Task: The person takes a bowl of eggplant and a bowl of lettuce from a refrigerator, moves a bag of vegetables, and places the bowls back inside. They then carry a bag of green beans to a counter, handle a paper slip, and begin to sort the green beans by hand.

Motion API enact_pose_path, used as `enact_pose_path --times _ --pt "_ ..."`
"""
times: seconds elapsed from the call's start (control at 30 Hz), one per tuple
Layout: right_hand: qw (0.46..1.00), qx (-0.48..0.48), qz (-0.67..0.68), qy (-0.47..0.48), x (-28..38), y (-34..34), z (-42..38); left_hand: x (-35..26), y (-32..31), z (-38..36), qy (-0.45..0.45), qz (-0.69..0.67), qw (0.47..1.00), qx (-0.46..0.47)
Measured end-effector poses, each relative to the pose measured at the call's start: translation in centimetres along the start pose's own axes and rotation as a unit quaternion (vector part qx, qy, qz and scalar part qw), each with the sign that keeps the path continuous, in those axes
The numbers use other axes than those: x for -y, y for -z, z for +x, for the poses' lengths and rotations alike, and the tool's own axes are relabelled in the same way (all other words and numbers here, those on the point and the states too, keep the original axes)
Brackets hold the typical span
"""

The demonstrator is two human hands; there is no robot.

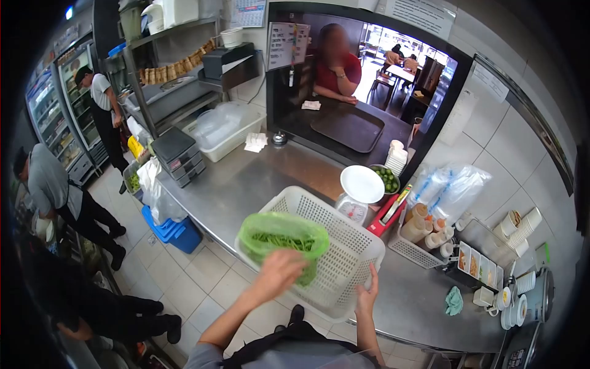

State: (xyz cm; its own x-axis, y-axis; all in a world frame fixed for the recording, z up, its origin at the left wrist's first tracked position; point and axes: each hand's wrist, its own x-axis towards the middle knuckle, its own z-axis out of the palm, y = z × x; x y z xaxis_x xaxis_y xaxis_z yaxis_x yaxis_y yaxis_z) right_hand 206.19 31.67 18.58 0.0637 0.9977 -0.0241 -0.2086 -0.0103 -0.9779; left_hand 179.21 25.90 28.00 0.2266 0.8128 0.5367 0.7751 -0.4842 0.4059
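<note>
A white perforated plastic basket [350, 270] rests tilted at the front edge of the steel counter, its near end reaching out over the floor. Inside its left part lies an open green plastic bag [264, 224] with thin green vegetables [283, 241], perhaps green beans, showing at its mouth. My left hand [283, 272] is over the near side of the bag, slightly blurred, its fingers curled together; what they hold is hidden. On the basket's right end, my right hand [367, 288] grips the wall, thumb up along the rim.
Behind the basket stand a kitchen scale [353, 209] and a bowl of green limes [385, 179]. Sauce bottles [418, 226] fill a crate to the right. A person in red leans at the serving window beside a dark tray [348, 127]. Co-workers stand along the left aisle.
</note>
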Motion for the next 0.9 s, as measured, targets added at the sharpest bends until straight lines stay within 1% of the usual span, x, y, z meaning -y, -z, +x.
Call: enact_pose_path --times 0.03,0.13,0.23,0.33,0.43,0.47,0.5,0.53,0.6,0.63,0.67,0.77,0.87,0.9 --pt "1.000 -0.004 -0.014 0.007 0.3 1.0 0.8 -0.1 1.2 1.7 0.021 0.106 0.993 -0.051" --pt "0.997 -0.002 -0.069 0.038 1.3 3.7 1.4 1.2 1.1 4.2 0.137 0.277 0.948 -0.069" --pt "0.993 -0.005 -0.105 0.056 1.6 5.4 2.1 4.4 -0.8 3.3 0.231 0.157 0.957 0.082" --pt "0.998 -0.061 0.004 0.036 1.5 5.2 2.1 6.1 -1.6 3.6 0.288 0.116 0.928 0.205" --pt "0.996 -0.073 -0.058 -0.015 -0.7 6.6 2.8 6.5 -2.5 3.7 0.225 0.095 0.970 0.023" --pt "0.994 -0.066 -0.078 -0.031 -0.9 7.0 3.0 7.1 -3.8 3.3 0.248 -0.049 0.967 -0.010" --pt "0.993 -0.059 -0.096 -0.047 -0.9 7.2 3.1 8.3 -5.8 2.8 0.267 -0.191 0.944 -0.040" --pt "0.990 -0.054 -0.113 -0.065 -1.1 7.4 2.9 8.9 -6.7 2.7 0.282 -0.329 0.899 -0.065" --pt "0.991 -0.053 -0.117 -0.044 -1.8 7.6 2.8 9.9 -6.8 2.9 0.339 -0.463 0.817 -0.050" --pt "0.991 -0.052 -0.123 -0.031 -1.9 7.7 3.0 10.4 -6.5 3.5 0.364 -0.527 0.767 -0.044" --pt "0.988 -0.056 -0.141 -0.032 -2.0 7.8 2.9 10.7 -6.1 4.0 0.368 -0.525 0.767 -0.030" --pt "0.987 -0.059 -0.145 -0.041 -1.1 7.3 2.8 10.7 -5.7 6.4 0.392 -0.602 0.695 0.007" --pt "0.986 -0.052 -0.151 -0.053 -0.7 7.2 2.7 9.8 -5.2 9.1 0.357 -0.612 0.697 0.109" --pt "0.985 -0.052 -0.158 -0.055 -0.5 7.0 2.7 9.6 -4.8 10.0 0.327 -0.609 0.706 0.152"
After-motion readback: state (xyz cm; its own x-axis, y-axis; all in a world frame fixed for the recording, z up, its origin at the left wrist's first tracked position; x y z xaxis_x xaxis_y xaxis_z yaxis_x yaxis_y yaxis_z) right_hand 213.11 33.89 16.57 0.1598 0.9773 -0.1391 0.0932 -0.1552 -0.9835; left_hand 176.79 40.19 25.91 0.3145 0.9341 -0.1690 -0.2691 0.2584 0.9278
